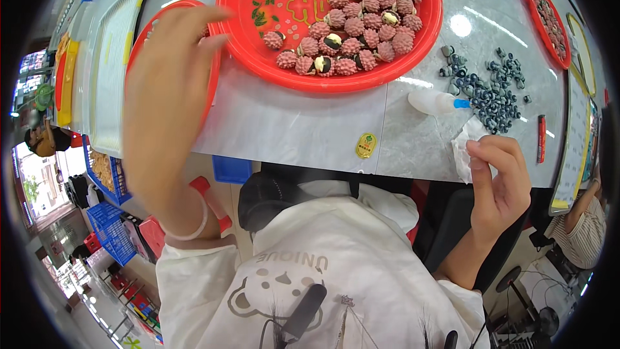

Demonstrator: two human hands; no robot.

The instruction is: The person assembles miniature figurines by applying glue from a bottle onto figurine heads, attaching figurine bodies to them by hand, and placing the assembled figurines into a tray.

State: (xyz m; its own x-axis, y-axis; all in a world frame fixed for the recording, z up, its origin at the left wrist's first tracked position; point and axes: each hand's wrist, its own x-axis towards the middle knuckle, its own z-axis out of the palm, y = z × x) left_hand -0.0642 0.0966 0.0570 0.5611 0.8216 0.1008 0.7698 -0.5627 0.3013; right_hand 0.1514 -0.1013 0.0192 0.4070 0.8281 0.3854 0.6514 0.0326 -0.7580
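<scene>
My left hand (169, 84), blurred by motion, is over a smaller red tray (210, 94) on the left, with thumb and forefinger apart. The hand hides most of that tray. My right hand (500, 184) is closed in a pinch at the table's front edge, beside a crumpled white tissue (462, 148). Whatever sits between its fingertips is too small to make out. A large round red tray (252, 68) holds many bumpy pink pieces (354, 26), some with black and cream parts. A white squeeze bottle (431, 101) with a blue tip lies near the right hand.
Small dark blue-grey pieces (494, 100) are heaped on the grey table (310, 126) at right, near a red marker (541, 139). A gold oval sticker (366, 145) lies near the front edge. Another red tray (549, 26) stands far right; a white tray (116, 58) is at left.
</scene>
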